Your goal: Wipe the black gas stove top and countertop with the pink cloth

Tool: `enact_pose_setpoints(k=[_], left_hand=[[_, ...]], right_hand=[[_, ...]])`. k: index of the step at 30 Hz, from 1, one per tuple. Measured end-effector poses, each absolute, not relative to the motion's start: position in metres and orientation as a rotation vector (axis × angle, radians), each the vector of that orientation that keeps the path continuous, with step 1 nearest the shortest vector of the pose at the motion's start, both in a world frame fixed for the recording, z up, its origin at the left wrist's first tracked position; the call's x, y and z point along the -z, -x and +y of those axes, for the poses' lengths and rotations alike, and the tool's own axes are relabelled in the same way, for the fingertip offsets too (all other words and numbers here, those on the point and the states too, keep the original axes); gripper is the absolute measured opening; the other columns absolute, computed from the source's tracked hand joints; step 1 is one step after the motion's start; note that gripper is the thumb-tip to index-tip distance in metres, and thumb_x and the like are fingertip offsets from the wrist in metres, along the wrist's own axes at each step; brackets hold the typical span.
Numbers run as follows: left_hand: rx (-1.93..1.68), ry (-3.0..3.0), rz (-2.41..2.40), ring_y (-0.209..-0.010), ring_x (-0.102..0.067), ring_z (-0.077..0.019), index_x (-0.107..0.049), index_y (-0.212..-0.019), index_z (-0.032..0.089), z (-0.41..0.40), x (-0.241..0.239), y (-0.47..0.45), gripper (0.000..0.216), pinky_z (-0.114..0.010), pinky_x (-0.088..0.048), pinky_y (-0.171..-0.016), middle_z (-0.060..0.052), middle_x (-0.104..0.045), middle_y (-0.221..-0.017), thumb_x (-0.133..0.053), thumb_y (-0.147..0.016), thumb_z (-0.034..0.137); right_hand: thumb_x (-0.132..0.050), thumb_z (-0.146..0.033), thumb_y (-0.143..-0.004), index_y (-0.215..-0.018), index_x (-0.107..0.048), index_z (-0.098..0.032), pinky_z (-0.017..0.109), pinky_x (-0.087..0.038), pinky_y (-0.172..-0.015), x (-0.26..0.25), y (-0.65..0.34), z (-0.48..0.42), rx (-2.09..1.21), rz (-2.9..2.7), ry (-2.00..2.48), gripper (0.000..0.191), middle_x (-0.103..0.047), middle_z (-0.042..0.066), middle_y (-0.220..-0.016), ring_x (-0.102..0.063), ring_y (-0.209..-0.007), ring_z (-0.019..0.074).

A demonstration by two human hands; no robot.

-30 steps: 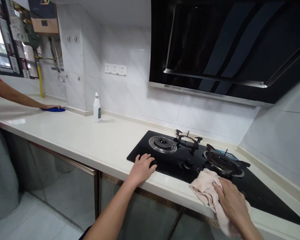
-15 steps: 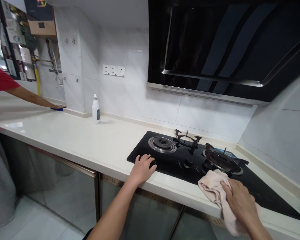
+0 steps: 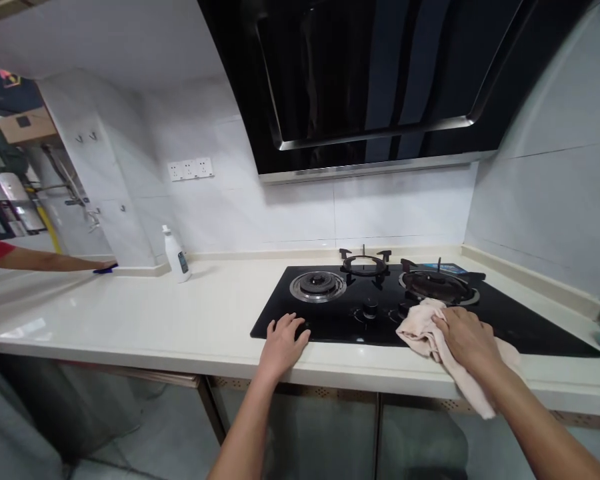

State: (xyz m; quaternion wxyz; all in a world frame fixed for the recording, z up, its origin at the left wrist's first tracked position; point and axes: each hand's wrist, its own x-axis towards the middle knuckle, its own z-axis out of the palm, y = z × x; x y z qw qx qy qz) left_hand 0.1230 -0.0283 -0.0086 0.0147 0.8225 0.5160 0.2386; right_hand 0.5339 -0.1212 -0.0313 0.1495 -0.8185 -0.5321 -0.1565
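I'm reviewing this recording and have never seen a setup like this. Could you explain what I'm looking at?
There's no machine here: a person works with two bare hands. The view comes from a camera worn on that person's head, looking forward and down, so the forearms enter from below.

The left hand rests, fingers spread, at the front edge of a black gas cooktop. The right hand holds a pale pink cloth over the cooktop's front edge; part of it hangs over the countertop edge.

A white bottle stands on the countertop, and a range hood hangs above. At far left, another person's hand is on something blue, probably a cloth.
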Motion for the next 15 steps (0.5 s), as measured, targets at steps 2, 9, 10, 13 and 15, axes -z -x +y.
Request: enact_pose_setpoints(k=[2, 9, 10, 13, 15], left_hand=[[-0.737, -2.563, 1.610, -0.145, -0.043, -0.0258, -0.064, -0.128, 0.025, -0.028, 0.009, -0.123, 0.033, -0.057, -0.024, -0.123, -0.009, -0.054, -0.151, -0.052, -0.100, 0.038], [-0.730, -2.577, 1.618, -0.145, -0.043, -0.0263, -0.064, -0.128, 0.026, -0.028, 0.009, -0.124, 0.032, -0.057, -0.024, -0.123, -0.009, -0.054, -0.151, -0.052, -0.100, 0.038], [-0.732, -2.579, 1.619, -0.145, -0.044, -0.0265, -0.064, -0.128, 0.026, -0.028, 0.009, -0.123, 0.032, -0.057, -0.024, -0.123, -0.009, -0.054, -0.151, -0.052, -0.100, 0.038], [-0.737, -2.575, 1.620, -0.144, -0.044, -0.0264, -0.065, -0.128, 0.026, -0.029, 0.009, -0.123, 0.033, -0.057, -0.025, -0.123, -0.009, -0.054, -0.151, -0.052, -0.100, 0.038], [-0.736, -2.571, 1.614, -0.144, -0.044, -0.0261, -0.064, -0.128, 0.026, -0.029, 0.009, -0.123, 0.033, -0.057, -0.024, -0.123, -0.009, -0.054, -0.151, -0.052, -0.100, 0.038]], right_hand=[[-0.023, -0.038, -0.106, -0.117, -0.062, -0.019, 0.048, -0.043, -0.091, 0.030, -0.537, -0.117, 0.440, -1.533, 2.358, 0.045, -0.061, 0.014, -0.126, -0.055, -0.116, 0.0330], [-0.023, -0.038, -0.105, -0.116, -0.064, -0.016, 0.049, -0.043, -0.089, 0.024, -0.553, -0.099, 0.423, -1.550, 2.386, 0.047, -0.062, 0.016, -0.122, -0.055, -0.114, 0.0351], [-0.023, -0.037, -0.105, -0.116, -0.064, -0.016, 0.050, -0.043, -0.090, 0.023, -0.556, -0.095, 0.421, -1.544, 2.391, 0.048, -0.062, 0.017, -0.122, -0.055, -0.115, 0.0355], [-0.021, -0.036, -0.105, -0.118, -0.064, -0.014, 0.052, -0.042, -0.091, 0.020, -0.565, -0.083, 0.407, -1.512, 2.403, 0.051, -0.062, 0.019, -0.122, -0.056, -0.114, 0.0363], [-0.022, -0.039, -0.104, -0.119, -0.065, -0.015, 0.053, -0.043, -0.092, 0.019, -0.571, -0.077, 0.395, -1.497, 2.402, 0.051, -0.062, 0.019, -0.121, -0.055, -0.114, 0.0367]])
